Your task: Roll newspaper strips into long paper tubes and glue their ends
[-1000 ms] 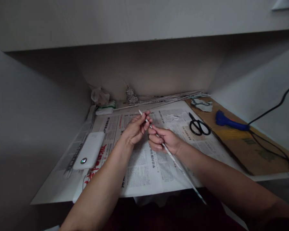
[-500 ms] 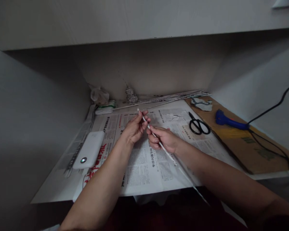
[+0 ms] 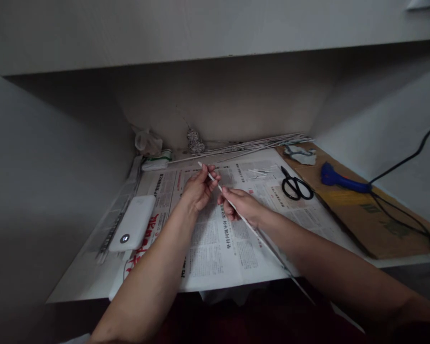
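Observation:
A long, thin rolled paper stick (image 3: 251,227) runs slantwise over the newspaper (image 3: 208,248), from my fingers down past the table's front edge. My left hand (image 3: 198,190) pinches it near its pale upper tip. Lower down, my right hand (image 3: 244,206) is closed round the same stick, with the thumb on top. Black-handled scissors (image 3: 296,188) lie to the right of my right hand. Beyond it are several short white paper offcuts (image 3: 261,172).
At the back lies a bundle of rolled paper sticks (image 3: 258,145) beside a small woven figure (image 3: 194,142). A white power bank (image 3: 133,223) rests at the left. On the right, a blue glue gun (image 3: 344,182) with a black cord lies on cardboard (image 3: 365,229).
The stick's upper tip has shifted a little up and left, with more of it past my left fingers. My right hand has moved slightly; the stick is still in both hands.

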A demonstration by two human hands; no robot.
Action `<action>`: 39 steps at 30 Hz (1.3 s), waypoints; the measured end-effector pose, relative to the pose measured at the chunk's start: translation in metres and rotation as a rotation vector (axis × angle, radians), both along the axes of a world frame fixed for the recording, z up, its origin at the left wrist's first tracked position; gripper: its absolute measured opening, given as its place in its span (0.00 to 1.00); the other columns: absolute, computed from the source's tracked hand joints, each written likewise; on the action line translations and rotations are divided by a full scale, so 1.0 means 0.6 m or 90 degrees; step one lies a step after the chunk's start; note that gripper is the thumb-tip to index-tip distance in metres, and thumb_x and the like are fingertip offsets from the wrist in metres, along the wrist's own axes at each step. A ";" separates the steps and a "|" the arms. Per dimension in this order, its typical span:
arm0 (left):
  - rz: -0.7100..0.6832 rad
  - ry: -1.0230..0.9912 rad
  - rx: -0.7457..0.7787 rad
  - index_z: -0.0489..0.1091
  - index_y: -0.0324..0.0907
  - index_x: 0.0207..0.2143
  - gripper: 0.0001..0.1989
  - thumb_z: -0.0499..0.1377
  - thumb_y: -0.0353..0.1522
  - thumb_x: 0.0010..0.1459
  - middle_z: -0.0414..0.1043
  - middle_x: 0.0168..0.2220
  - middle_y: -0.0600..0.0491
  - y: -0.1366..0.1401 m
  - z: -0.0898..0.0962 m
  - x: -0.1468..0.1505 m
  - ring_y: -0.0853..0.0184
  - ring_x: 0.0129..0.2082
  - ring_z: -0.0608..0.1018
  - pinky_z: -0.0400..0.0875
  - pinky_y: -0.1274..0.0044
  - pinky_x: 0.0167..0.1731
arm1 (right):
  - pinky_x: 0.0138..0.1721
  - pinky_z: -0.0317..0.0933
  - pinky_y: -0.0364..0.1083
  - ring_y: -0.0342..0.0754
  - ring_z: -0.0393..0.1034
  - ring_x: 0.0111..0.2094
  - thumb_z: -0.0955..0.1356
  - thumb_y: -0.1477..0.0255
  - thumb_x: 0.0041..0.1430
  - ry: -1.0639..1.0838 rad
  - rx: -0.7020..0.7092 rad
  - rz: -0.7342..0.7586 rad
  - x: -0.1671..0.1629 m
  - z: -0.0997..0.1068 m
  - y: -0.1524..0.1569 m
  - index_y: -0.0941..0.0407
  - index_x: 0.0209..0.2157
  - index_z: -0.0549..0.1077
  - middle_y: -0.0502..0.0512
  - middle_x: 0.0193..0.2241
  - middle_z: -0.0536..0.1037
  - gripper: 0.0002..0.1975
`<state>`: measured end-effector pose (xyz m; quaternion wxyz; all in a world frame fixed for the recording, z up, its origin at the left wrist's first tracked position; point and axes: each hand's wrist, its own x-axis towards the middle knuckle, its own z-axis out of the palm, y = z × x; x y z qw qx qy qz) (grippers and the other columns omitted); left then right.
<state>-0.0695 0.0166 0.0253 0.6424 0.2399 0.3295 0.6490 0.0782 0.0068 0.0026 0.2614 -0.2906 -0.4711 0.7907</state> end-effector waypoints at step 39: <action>0.133 0.050 0.004 0.68 0.35 0.29 0.13 0.52 0.35 0.61 0.65 0.21 0.55 0.016 -0.007 -0.027 0.76 0.19 0.72 0.66 0.88 0.16 | 0.19 0.44 0.40 0.39 0.53 0.17 0.68 0.57 0.52 -0.262 0.441 -0.122 0.005 -0.007 -0.007 0.56 0.25 0.67 0.45 0.15 0.63 0.16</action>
